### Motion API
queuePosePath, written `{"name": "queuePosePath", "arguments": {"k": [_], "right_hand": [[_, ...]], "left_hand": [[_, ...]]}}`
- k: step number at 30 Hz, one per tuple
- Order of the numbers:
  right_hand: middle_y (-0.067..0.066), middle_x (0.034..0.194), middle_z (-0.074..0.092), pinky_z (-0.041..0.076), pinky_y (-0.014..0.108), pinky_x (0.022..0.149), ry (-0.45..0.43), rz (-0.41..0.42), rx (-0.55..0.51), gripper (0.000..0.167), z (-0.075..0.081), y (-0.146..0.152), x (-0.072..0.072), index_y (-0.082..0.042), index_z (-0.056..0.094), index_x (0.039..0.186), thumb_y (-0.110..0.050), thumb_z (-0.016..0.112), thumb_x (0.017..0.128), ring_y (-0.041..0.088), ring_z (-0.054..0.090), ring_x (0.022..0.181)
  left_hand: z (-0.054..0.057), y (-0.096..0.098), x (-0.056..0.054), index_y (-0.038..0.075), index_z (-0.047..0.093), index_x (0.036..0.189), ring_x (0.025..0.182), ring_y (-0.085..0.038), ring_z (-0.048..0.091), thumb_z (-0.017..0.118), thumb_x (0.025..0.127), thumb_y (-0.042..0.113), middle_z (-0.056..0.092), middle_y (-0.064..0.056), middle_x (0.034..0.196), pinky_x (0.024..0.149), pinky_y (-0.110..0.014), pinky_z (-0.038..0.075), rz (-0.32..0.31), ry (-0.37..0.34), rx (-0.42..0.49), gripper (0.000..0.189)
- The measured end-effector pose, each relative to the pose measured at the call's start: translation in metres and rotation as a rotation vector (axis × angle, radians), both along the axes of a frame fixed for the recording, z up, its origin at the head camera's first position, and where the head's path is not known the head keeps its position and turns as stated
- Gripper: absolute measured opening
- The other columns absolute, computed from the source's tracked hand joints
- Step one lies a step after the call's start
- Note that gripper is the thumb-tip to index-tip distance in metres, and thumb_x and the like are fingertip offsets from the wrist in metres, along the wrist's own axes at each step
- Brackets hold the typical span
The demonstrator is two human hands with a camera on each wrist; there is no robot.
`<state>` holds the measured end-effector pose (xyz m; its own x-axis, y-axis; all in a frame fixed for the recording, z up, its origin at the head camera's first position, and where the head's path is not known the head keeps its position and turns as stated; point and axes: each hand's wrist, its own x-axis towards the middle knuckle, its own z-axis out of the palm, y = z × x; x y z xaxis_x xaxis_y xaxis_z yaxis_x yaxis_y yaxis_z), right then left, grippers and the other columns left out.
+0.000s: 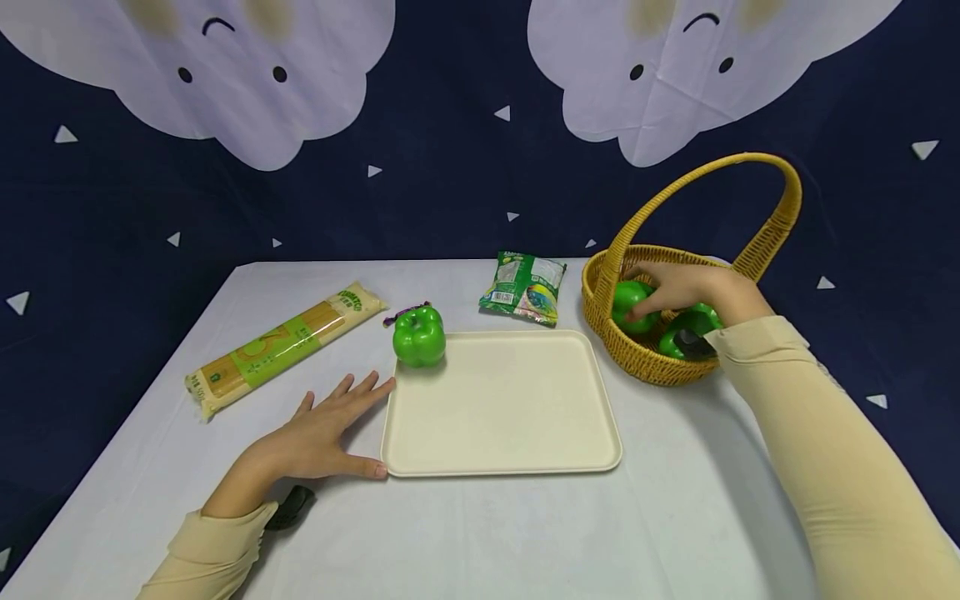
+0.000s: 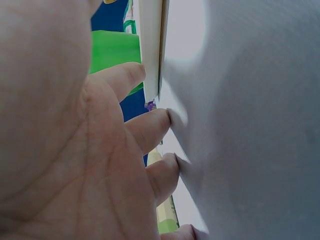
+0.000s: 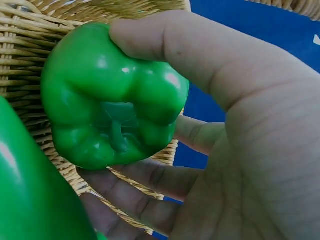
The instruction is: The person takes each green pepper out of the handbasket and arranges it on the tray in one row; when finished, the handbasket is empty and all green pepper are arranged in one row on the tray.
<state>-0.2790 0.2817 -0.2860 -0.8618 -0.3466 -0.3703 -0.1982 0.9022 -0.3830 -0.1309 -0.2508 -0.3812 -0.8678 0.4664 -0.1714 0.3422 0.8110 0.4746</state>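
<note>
Inside the wicker basket (image 1: 651,362), my right hand (image 1: 686,287) grips a green bell pepper (image 1: 630,293). In the right wrist view, the thumb lies over this green bell pepper (image 3: 107,75) and the fingers curl beneath it. Another green bell pepper (image 1: 701,315) lies beside it, partly hidden by the wrist. My left hand (image 1: 318,433) rests with spread fingers at the left edge of a cream rectangular tray (image 1: 502,408), its thumb and index fingertip at the rim. A third green bell pepper (image 1: 419,336) sits on the tray's back left corner.
A long pack of noodles (image 1: 285,346) lies at the left. Behind the tray lies a green snack bag (image 1: 523,287), and a small purple item (image 1: 405,313) shows behind the tray's pepper. The basket's tall handle (image 1: 701,171) arches above the right hand. Dark patterned cloth hangs behind.
</note>
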Motion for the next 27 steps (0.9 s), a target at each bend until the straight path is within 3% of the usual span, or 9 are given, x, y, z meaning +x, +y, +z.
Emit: {"name": "queuePosePath", "arguments": {"k": [4, 11, 14, 19, 27], "right_hand": [[0.031, 0.152, 0.049, 0.048, 0.061, 0.109, 0.026, -0.006, 0.003, 0.085, 0.005, 0.003, 0.005, 0.001, 0.039, 0.160, -0.035, 0.080, 0.094, 0.041, 0.054, 0.129], [0.029, 0.154, 0.046, 0.055, 0.054, 0.099, 0.039, -0.024, -0.009, 0.084, 0.016, 0.010, 0.014, -0.006, 0.040, 0.162, -0.038, 0.080, 0.095, 0.028, 0.072, 0.101], [0.029, 0.155, 0.045, 0.055, 0.055, 0.099, 0.056, -0.032, -0.022, 0.083, 0.019, 0.014, 0.018, -0.008, 0.041, 0.162, -0.037, 0.082, 0.095, 0.030, 0.070, 0.107], [0.027, 0.144, 0.058, 0.054, 0.056, 0.100, 0.101, -0.040, -0.019, 0.087, 0.025, 0.017, 0.025, -0.007, 0.041, 0.162, -0.040, 0.082, 0.094, 0.039, 0.060, 0.125], [0.030, 0.140, 0.059, 0.058, 0.057, 0.095, 0.137, -0.059, -0.031, 0.087, 0.036, 0.024, 0.037, -0.003, 0.039, 0.161, -0.040, 0.082, 0.095, 0.041, 0.062, 0.124]], "left_hand": [[0.001, 0.000, 0.000, 0.030, 0.027, 0.172, 0.163, -0.059, 0.011, 0.086, 0.074, 0.072, 0.021, -0.020, 0.179, 0.113, -0.093, 0.001, -0.004, 0.001, 0.003, 0.122], [0.001, -0.001, 0.001, 0.029, 0.027, 0.172, 0.163, -0.059, 0.011, 0.086, 0.075, 0.072, 0.021, -0.021, 0.179, 0.114, -0.093, 0.000, -0.007, -0.001, 0.014, 0.121], [0.002, -0.001, 0.002, 0.029, 0.028, 0.172, 0.162, -0.060, 0.010, 0.086, 0.074, 0.072, 0.021, -0.021, 0.178, 0.114, -0.093, 0.000, -0.004, -0.003, 0.009, 0.121], [0.002, 0.000, 0.001, 0.027, 0.029, 0.172, 0.162, -0.061, 0.011, 0.087, 0.074, 0.071, 0.022, -0.023, 0.178, 0.113, -0.094, 0.001, -0.002, -0.003, 0.004, 0.122], [0.001, 0.000, 0.001, 0.026, 0.030, 0.171, 0.161, -0.061, 0.011, 0.088, 0.074, 0.070, 0.022, -0.023, 0.178, 0.112, -0.095, 0.001, -0.010, 0.003, -0.001, 0.121]]}}
